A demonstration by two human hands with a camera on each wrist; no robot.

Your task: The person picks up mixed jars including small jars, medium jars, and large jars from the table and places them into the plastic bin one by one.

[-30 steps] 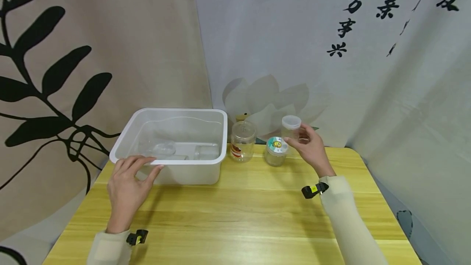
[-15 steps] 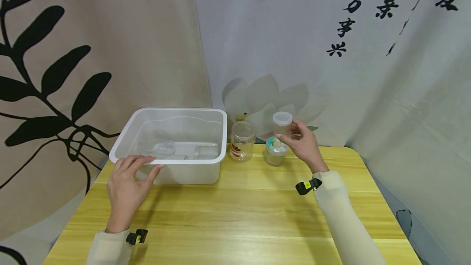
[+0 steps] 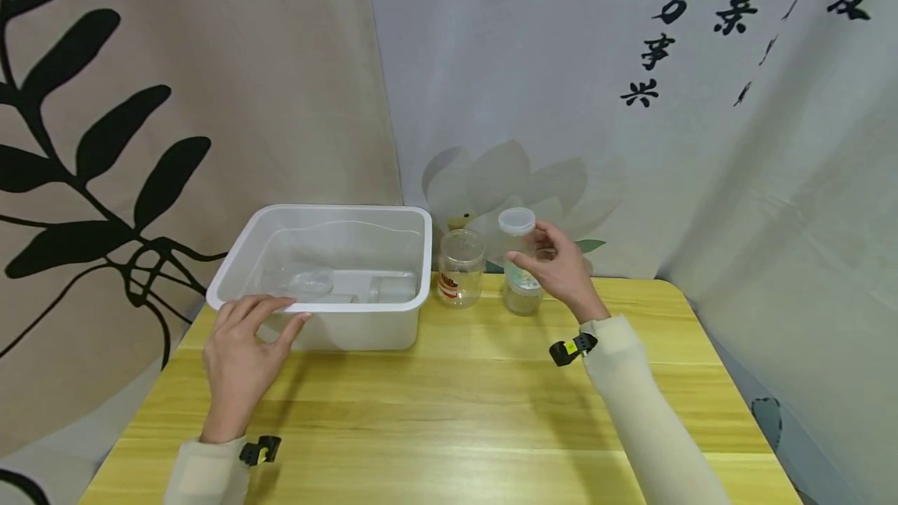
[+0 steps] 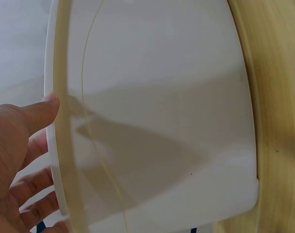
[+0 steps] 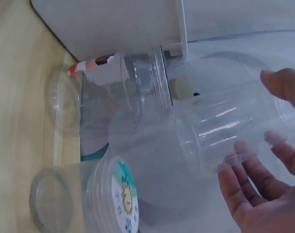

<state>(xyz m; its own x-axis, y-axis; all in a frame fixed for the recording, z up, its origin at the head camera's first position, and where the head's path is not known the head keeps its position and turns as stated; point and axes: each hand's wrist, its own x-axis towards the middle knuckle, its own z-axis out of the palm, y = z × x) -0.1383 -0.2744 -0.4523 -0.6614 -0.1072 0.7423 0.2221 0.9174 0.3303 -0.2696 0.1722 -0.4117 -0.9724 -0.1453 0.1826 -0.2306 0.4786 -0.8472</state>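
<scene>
My right hand (image 3: 561, 271) holds a clear plastic jar (image 3: 517, 234) with a whitish lid upright in the air. In the right wrist view its fingers and thumb curl round the jar's sides (image 5: 225, 124). Below it on the table stands a shorter clear jar (image 3: 522, 301) with a turquoise picture lid (image 5: 126, 196), apart from the held one. To the left is a larger clear jar (image 3: 461, 265) with a red and white label. My left hand (image 3: 242, 361) pinches the near rim of a white plastic tub (image 3: 365, 331), thumb outside and fingers over the edge.
Inside the tub lie several clear containers, among them a rounded one (image 3: 312, 281) and a jar on its side (image 3: 394, 289). A wooden table (image 3: 435, 427) carries everything. Printed cloth (image 3: 533, 84) hangs right behind the jars.
My right hand has carried the lidded jar leftward and slightly up, from beside the turquoise-lidded jar to above it. My left hand stays on the tub's rim.
</scene>
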